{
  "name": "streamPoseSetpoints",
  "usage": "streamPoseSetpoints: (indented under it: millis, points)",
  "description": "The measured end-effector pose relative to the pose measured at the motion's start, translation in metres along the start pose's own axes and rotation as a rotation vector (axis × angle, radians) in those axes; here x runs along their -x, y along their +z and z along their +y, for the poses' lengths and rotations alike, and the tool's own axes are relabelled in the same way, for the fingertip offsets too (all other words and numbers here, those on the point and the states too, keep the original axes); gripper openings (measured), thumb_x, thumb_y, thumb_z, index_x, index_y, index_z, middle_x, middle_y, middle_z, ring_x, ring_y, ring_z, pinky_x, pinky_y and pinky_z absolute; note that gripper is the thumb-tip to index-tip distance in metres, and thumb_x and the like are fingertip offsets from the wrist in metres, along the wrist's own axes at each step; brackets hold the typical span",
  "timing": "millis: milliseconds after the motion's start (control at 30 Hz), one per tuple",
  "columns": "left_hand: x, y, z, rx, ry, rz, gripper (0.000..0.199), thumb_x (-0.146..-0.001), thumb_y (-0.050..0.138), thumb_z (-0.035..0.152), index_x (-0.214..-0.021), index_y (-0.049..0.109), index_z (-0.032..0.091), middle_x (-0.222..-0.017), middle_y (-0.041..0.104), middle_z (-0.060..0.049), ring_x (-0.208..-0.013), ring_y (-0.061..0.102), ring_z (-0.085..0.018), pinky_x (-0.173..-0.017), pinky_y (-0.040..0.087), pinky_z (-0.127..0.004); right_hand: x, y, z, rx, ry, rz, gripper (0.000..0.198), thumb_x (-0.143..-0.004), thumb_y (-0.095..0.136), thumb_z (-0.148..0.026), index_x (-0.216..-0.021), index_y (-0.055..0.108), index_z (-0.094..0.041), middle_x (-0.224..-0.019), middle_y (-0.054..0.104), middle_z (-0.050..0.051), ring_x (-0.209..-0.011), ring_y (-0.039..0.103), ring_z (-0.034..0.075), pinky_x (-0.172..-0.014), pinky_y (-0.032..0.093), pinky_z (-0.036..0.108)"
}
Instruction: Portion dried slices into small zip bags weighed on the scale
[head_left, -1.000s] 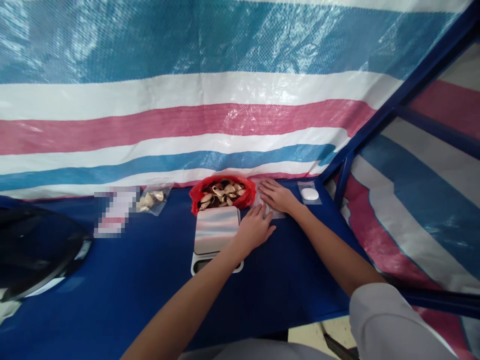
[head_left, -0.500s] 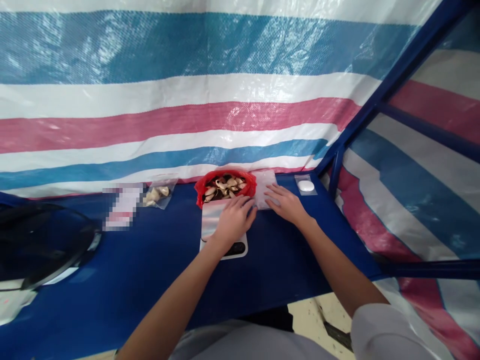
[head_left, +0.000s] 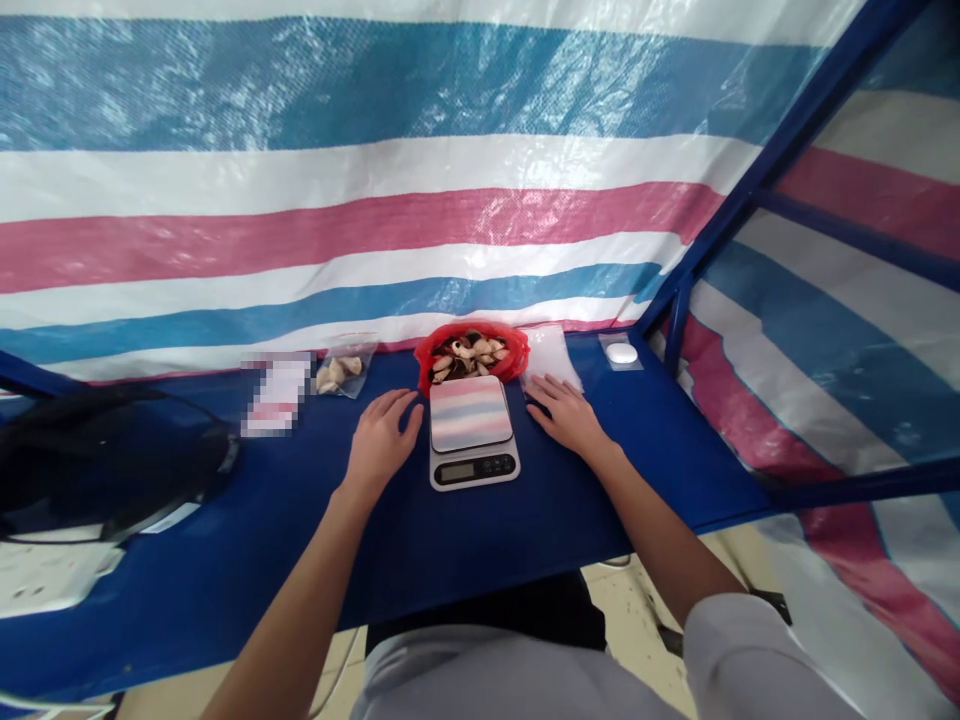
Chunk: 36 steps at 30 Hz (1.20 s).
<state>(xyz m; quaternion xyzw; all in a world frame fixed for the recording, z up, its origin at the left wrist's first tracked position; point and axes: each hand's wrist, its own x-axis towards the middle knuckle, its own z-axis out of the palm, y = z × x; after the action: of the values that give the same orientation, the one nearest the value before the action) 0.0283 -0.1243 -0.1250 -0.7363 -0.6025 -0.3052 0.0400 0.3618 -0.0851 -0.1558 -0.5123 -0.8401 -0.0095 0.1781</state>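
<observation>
Left hand (head_left: pixel 381 440) is palm-down on the blue table (head_left: pixel 450 560), left of the digital scale (head_left: pixel 470 415), fingers loosely bent, grasping nothing. Right hand (head_left: pixel 566 415) is on the right side, relaxed, fingertips over the near edge of the clear plastic bags (head_left: pixel 550 355); no pinch visible, can't tell how hard it presses. Scale sits centre, between the hands; red bag (head_left: pixel 426 358) of dried pieces (head_left: pixel 472 352) is right behind its far edge. Main risk: bag rim is so close to the platform that slumping plastic could lean on it and skew a reading; can't tell if they already touch. Second: the bag's mouth is wide and the pieces are heaped, so a knock could spill some onto the scale. Third: thin bags probably cling, so a drag of the right fingers could shift several at once. Small pouch with a white oval item (head_left: pixel 621 353), far right, and clear bag of pale chunks (head_left: pixel 340 373), far left, look safe unless an arm sweeps wide. Text: nothing legible. Display (head_left: pixel 457 471) shows no digits that can be made out, button marks too small, no brand visible on the scale. Paper (head_left: pixel 281 395) at far left is pixelated, unreadable.
</observation>
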Motion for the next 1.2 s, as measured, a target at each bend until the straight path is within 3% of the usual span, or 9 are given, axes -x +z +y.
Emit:
streamPoseSetpoints:
  millis: [133, 267, 533, 1067, 1200]
  points:
    - [0.010, 0.011, -0.016, -0.085, -0.059, -0.109, 0.044, -0.099, 0.043, 0.040, -0.129, 0.067, 0.017, -0.140, 0.064, -0.015, -0.134, 0.056, -0.033, -0.114, 0.042, -0.053, 0.000, 0.004, 0.006, -0.024, -0.031, -0.040, 0.043, -0.104, 0.045, -0.038, -0.142, 0.061, -0.024, -0.155, 0.051, 0.007, -0.147, 0.044, 0.031, -0.121, 0.037, 0.053]
    - [0.015, 0.018, -0.014, -0.174, -0.099, -0.214, 0.052, -0.100, 0.041, 0.041, -0.143, 0.058, 0.018, -0.156, 0.049, -0.016, -0.147, 0.041, -0.037, -0.120, 0.030, -0.060, 0.001, 0.005, 0.008, -0.035, -0.051, -0.051, 0.045, -0.105, 0.043, -0.041, -0.144, 0.059, -0.025, -0.157, 0.048, 0.007, -0.148, 0.041, 0.031, -0.122, 0.035, 0.055]
    - [0.014, 0.018, -0.010, -0.227, -0.130, -0.283, 0.056, -0.101, 0.038, 0.047, -0.149, 0.052, 0.022, -0.161, 0.043, -0.012, -0.151, 0.034, -0.036, -0.122, 0.026, -0.060, 0.002, 0.006, 0.007, -0.031, -0.051, -0.067, 0.047, -0.105, 0.043, -0.042, -0.146, 0.057, -0.026, -0.159, 0.045, 0.007, -0.149, 0.040, 0.032, -0.123, 0.032, 0.056]
    - [0.015, 0.019, -0.009, -0.248, -0.126, -0.268, 0.055, -0.101, 0.040, 0.046, -0.148, 0.054, 0.021, -0.160, 0.043, -0.013, -0.151, 0.036, -0.036, -0.122, 0.026, -0.058, 0.003, 0.008, 0.007, -0.025, -0.066, -0.044, 0.046, -0.104, 0.043, -0.040, -0.145, 0.058, -0.024, -0.159, 0.046, 0.008, -0.148, 0.041, 0.033, -0.122, 0.034, 0.057]
    - [0.016, 0.020, -0.010, -0.225, -0.128, -0.215, 0.050, -0.099, 0.044, 0.044, -0.143, 0.059, 0.024, -0.156, 0.050, -0.011, -0.147, 0.041, -0.035, -0.121, 0.031, -0.058, 0.003, 0.007, 0.007, -0.035, -0.066, -0.017, 0.044, -0.104, 0.045, -0.040, -0.142, 0.061, -0.024, -0.157, 0.048, 0.008, -0.147, 0.043, 0.032, -0.121, 0.037, 0.056]
